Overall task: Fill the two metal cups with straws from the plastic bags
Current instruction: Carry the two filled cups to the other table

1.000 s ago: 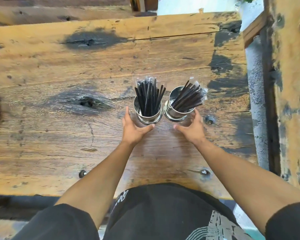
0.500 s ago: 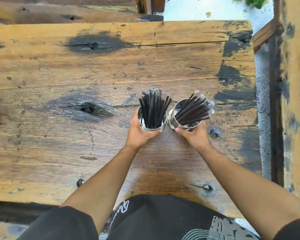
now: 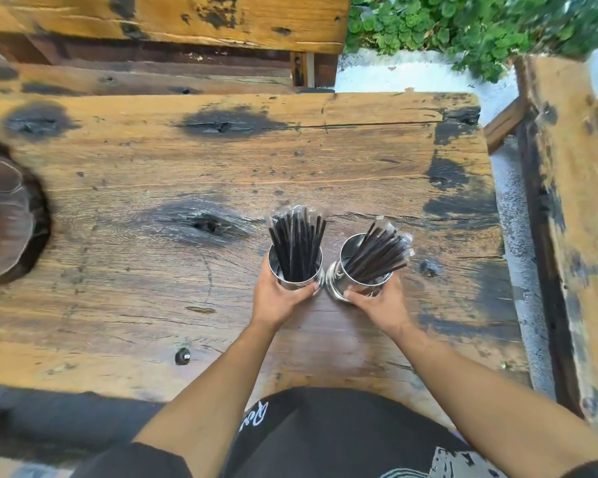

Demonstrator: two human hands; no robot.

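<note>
Where a second ago both hands lay released beside the cups, the left hand [image 3: 279, 298] now grasps the left cup [image 3: 296, 270] and the right hand [image 3: 380, 301] the right cup [image 3: 356, 277], both straw-filled on the bench [image 3: 152, 288]; filling looks done.

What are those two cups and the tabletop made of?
Left cup and right cup: apparently polished metal, mirror-bright with reflections. Table: thick solid wood, worn and glossy, with visible grain, dark knots and cracks.

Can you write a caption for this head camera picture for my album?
Left hand and right hand each grip a metal cup full of wrapped black straws on a wooden table.
</note>
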